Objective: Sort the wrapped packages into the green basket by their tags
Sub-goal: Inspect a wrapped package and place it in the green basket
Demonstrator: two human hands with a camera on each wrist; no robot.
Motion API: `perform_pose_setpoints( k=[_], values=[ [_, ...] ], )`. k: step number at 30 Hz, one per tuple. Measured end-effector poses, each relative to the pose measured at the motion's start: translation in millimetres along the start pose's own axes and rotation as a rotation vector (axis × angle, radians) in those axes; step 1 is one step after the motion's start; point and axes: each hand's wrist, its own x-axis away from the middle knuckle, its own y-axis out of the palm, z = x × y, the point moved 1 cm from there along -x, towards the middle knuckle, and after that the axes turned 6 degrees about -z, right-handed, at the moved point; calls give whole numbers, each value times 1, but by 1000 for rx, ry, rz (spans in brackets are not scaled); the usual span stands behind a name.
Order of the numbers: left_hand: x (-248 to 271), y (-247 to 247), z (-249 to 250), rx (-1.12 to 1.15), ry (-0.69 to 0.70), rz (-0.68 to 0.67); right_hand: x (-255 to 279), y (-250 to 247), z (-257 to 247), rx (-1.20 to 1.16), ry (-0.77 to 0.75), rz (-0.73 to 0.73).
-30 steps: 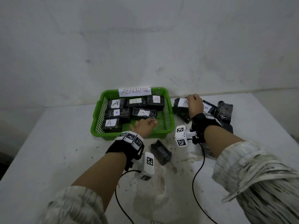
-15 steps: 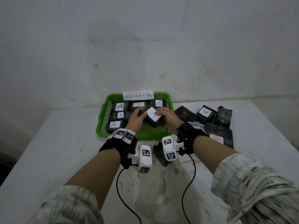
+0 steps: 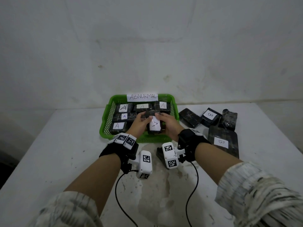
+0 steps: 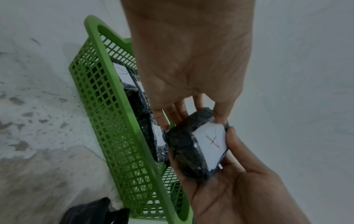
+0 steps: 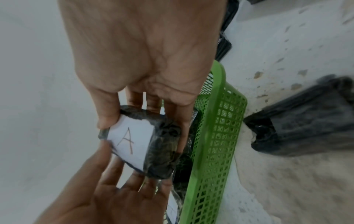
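A black wrapped package (image 3: pixel 154 126) with a white tag marked A (image 5: pixel 130 141) is held between both hands above the near right part of the green basket (image 3: pixel 105 128). My left hand (image 3: pixel 146 117) pinches its left end, thumb on top and fingers beneath (image 4: pixel 172 115). My right hand (image 3: pixel 164 120) grips the right end, thumb (image 5: pixel 107 118) on the tag's edge. Several A-tagged packages (image 3: pixel 123 108) lie in the basket, which bears a paper label reading ABNORMAL (image 3: pixel 142 97).
On the white table right of the basket lie a B-tagged package (image 3: pixel 209 116), a large flat B-tagged one (image 3: pixel 223 141) and two showing no tag (image 3: pixel 189 117) (image 3: pixel 228 118). A small black package (image 3: pixel 159 154) sits by the basket's front rim. A wall stands behind.
My right hand brought a package from the pile on the right to the basket, and my left hand took hold too. Since then the package has turned square and sunk slightly.
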Motion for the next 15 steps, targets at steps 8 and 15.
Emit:
perform_pose_setpoints(
  k=[8,15],
  values=[
    [4,-5,-2,46,32,-3,5,4,1,-32,7,-55],
    [10,-8,-7,48,62,-38,5,4,4,-9,-4,-70]
  ],
)
